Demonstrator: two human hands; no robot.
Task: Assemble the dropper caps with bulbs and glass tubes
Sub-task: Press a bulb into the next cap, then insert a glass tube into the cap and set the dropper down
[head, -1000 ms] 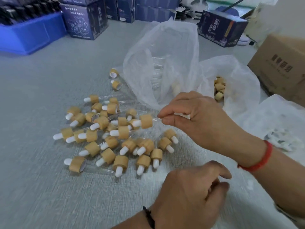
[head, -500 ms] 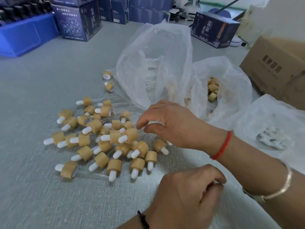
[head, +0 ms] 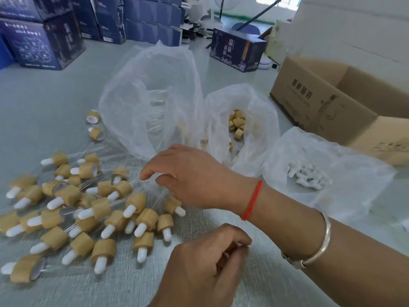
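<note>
Right hand (head: 190, 173) hovers over the pile of assembled droppers (head: 88, 209), fingers (head: 148, 173) pinching a glass tube (head: 138, 182); left hand (head: 205, 264) curled, contents unclear.

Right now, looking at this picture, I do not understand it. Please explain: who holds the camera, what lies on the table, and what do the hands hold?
No machine here: a person wears the camera on the head, looking down at two bare hands. On the grey table lies a pile of finished droppers. Three plastic bags hold the parts: glass tubes, wooden caps, white bulbs. The right hand has its grip at the end of one dropper's glass tube. The left hand is curled; what it holds is hidden.
</note>
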